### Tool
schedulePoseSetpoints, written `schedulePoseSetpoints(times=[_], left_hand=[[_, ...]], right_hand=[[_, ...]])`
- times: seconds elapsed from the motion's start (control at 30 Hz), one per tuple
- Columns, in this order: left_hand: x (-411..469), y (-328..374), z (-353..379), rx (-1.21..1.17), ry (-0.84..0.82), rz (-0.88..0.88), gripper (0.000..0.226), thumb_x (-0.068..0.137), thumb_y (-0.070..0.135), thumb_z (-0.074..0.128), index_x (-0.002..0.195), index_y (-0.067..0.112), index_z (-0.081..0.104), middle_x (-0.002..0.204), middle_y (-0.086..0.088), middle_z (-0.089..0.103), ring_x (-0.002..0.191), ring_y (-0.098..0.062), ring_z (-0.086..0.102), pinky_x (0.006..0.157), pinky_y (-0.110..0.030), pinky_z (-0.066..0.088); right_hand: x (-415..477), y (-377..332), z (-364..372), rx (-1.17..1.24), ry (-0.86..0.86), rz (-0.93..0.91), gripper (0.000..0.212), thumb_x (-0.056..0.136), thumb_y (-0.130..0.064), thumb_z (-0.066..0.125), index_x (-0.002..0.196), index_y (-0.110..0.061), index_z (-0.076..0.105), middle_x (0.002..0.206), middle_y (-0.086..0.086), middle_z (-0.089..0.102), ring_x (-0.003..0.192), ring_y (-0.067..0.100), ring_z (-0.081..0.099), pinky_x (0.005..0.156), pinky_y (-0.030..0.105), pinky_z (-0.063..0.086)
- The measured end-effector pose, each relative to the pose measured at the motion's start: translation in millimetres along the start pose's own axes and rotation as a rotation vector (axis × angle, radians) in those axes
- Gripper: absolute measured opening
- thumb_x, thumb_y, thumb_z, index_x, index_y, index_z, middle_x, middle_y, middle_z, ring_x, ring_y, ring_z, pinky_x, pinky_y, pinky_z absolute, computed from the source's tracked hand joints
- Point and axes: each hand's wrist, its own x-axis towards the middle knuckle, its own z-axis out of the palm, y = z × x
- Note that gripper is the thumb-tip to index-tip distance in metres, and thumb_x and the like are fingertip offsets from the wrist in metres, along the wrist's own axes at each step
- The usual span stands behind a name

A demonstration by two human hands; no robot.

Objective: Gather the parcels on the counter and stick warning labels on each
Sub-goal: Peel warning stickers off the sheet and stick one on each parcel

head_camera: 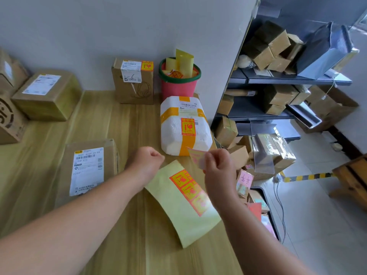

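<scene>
Right hand (pixel 217 167) is pinching a freshly peeled orange-and-yellow warning sticker (pixel 196 157) by one edge, lifted clear of the pale yellow backing sheet (pixel 178 213) — held by the edge so the sticky side doesn't fold on itself, I'd guess; the sticker curls a bit and hangs just in front of the white foam box with orange tape bands (pixel 183 126). Left hand (pixel 146 162) is curled into a loose fist with its heel on the top corner of the sheet, grasping nothing I can see; it looks like it's pinning the sheet down so it doesn't lift with the sticker. Three more stickers remain in a row on the sheet.

The foam box already has its sticker on the front, and so does the upright brown cardboard box with a headphone drawing (pixel 134 82) by the wall; those two sit at the back, looking done. The flat brown cardboard parcel with the white shipping label (pixel 89 169) lies just beside the left forearm with no warning sticker visible — probably the next target. More brown boxes at the far left (pixel 47 94) also look unstickered, though I can't see every side. The pink bucket with a green rim (pixel 179 80) holds spent backing sheets; handy bin within reach on the light wooden counter (pixel 123 124).
</scene>
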Motion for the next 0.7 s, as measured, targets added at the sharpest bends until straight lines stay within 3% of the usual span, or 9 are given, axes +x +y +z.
schedulePoseSetpoints(times=[0.1,0.13,0.23,0.33,0.43,0.57,0.63,0.7], left_hand=[[-9.6,17.2,-6.7,-0.288,-0.137,-0.067,0.020,0.088,0.019,0.060,0.073,0.006,0.063,0.057,-0.001,0.056,0.051,-0.013,0.049,0.046,-0.018,0.035],[-11.8,20.8,-11.3,-0.353,-0.180,-0.114,0.022,0.089,0.020,0.060,0.071,0.008,0.062,0.051,0.002,0.055,0.047,-0.010,0.047,0.042,-0.016,0.034],[-11.2,18.0,-26.6,-0.398,-0.254,-0.212,0.021,0.088,0.022,0.061,0.069,0.013,0.061,0.049,0.005,0.055,0.053,-0.012,0.041,0.051,-0.022,0.031],[-6.3,2.6,-44.6,-0.359,-0.206,-0.221,0.016,0.084,0.014,0.063,0.069,0.013,0.058,0.062,-0.003,0.055,0.058,-0.016,0.044,0.055,-0.025,0.031],[-3.3,-14.8,-62.2,-0.327,-0.136,-0.184,0.016,0.082,0.009,0.065,0.068,0.010,0.056,0.063,-0.007,0.053,0.058,-0.018,0.043,0.055,-0.026,0.032],[1.7,-39.8,-88.7,-0.275,-0.003,-0.157,0.019,0.082,0.015,0.067,0.065,0.011,0.059,0.067,-0.008,0.055,0.067,-0.021,0.047,0.065,-0.027,0.035],[2.1,-50.1,-102.2,-0.256,0.010,-0.140,0.018,0.084,0.018,0.067,0.070,0.011,0.060,0.072,-0.007,0.057,0.072,-0.021,0.049,0.068,-0.027,0.037],[-0.5,-57.4,-113.7,-0.242,-0.006,-0.116,0.017,0.085,0.020,0.067,0.073,0.011,0.060,0.075,-0.005,0.058,0.075,-0.019,0.051,0.069,-0.027,0.038]], right_hand=[[-12.4,-6.5,13.8,-0.160,-0.083,-0.199,0.013,0.096,-0.018,0.051,0.085,-0.019,0.057,0.078,-0.006,0.057,0.071,0.009,0.051,0.064,0.015,0.040],[-15.4,-7.3,20.1,-0.212,-0.090,-0.289,0.012,0.096,-0.016,0.052,0.086,-0.016,0.058,0.080,-0.005,0.057,0.071,0.009,0.049,0.061,0.011,0.036],[-22.8,-5.8,40.7,-0.277,-0.130,-0.495,0.012,0.094,-0.019,0.051,0.085,-0.015,0.058,0.083,-0.005,0.055,0.074,0.010,0.048,0.063,0.020,0.034],[-30.6,-3.5,59.6,-0.307,-0.203,-0.627,0.023,0.093,-0.028,0.044,0.088,-0.013,0.060,0.085,-0.001,0.055,0.076,0.019,0.051,0.065,0.029,0.040],[-40.1,-5.9,74.6,-0.315,-0.277,-0.701,0.024,0.093,-0.029,0.046,0.092,-0.013,0.063,0.086,0.001,0.057,0.079,0.022,0.054,0.066,0.033,0.044],[-55.8,-14.2,91.9,-0.216,-0.376,-0.632,0.019,0.092,-0.031,0.052,0.094,-0.018,0.065,0.089,-0.005,0.060,0.084,0.011,0.056,0.073,0.022,0.045],[-59.3,-27.3,100.9,-0.084,-0.363,-0.378,0.007,0.092,-0.026,0.058,0.086,-0.024,0.062,0.083,-0.007,0.062,0.077,0.005,0.056,0.070,0.020,0.046],[-55.5,-39.7,112.3,-0.005,-0.345,-0.088,0.010,0.091,-0.021,0.062,0.081,-0.022,0.060,0.075,-0.008,0.062,0.068,0.004,0.054,0.063,0.020,0.045]])
